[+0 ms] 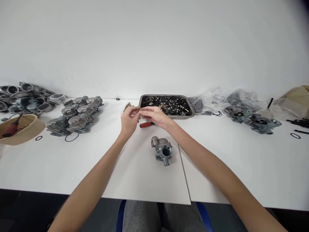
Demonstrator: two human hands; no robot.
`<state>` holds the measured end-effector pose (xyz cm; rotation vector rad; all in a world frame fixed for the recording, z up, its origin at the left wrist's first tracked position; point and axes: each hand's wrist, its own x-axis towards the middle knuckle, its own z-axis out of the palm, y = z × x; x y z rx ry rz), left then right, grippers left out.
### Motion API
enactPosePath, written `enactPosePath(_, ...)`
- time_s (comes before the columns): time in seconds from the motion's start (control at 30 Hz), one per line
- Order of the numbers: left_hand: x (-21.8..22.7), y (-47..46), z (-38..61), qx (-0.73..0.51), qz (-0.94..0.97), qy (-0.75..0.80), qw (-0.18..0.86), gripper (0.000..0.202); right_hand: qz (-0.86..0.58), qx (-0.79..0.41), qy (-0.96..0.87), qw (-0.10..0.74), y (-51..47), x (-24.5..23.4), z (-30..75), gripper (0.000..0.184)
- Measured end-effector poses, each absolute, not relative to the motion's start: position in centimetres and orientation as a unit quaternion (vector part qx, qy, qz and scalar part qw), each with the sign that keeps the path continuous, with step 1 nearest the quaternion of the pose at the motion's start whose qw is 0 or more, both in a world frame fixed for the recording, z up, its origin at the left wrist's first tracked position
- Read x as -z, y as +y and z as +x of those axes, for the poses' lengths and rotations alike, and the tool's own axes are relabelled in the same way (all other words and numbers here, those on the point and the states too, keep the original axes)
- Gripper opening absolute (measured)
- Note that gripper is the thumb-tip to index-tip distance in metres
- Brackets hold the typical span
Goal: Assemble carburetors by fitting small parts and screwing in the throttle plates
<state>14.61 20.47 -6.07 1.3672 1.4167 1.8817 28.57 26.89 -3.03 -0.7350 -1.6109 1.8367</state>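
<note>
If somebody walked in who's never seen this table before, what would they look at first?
Probably the left hand and right hand, meeting at the fingertips in the middle over something too small to make out. Just beyond the right hand, a gray tray full of small, mostly black pieces might catch the eye. Nearer the person, a single gray metal part sits on the white table between the forearms.

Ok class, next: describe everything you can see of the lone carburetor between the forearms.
The carburetor looks like grey cast metal. Its rounded upper section is slightly browner, with a short cylinder at the upper left. A round, dark opening faces the camera, and a stubby spout juts out below it, toward the near edge. It rests on the white table, left of the seam, touching nothing else.
</note>
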Motion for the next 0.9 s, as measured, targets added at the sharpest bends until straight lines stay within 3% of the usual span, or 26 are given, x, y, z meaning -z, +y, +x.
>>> enactPosePath(0.1, 5.6, 20.6, 14.1, -0.684, 0.455, 0.530, 0.209, 0.030, -0.301, -0.639, -0.656, 0.264, 28.3, 2.0, 30.3, 0.036)
enactPosePath(0.2, 5.6, 20.9, 13.4, -0.678, 0.443, 0.544, 0.219, 0.029, -0.359, -0.527, -0.712, 0.294, 30.6, 0.5, 33.8, 0.034)
enactPosePath(0.3, 6.1, 21.2, 12.8, -0.658, 0.456, 0.563, 0.207, 0.031, -0.445, -0.335, -0.781, 0.283, 33.3, 0.0, 37.9, 0.031)
enactPosePath(0.4, 6.6, 21.3, 12.5, -0.640, 0.481, 0.564, 0.201, 0.042, -0.538, -0.168, -0.800, 0.204, 35.4, 0.7, 40.8, 0.023)
enactPosePath(0.63, 6.5, 21.0, 13.0, -0.625, 0.499, 0.549, 0.244, 0.030, -0.541, -0.137, -0.816, 0.152, 36.7, 2.7, 41.8, 0.027)
enactPosePath(0.9, 5.2, 20.4, 13.9, -0.674, 0.447, 0.491, 0.323, 0.032, -0.495, -0.167, -0.818, 0.241, 35.1, 0.9, 41.0, 0.039)
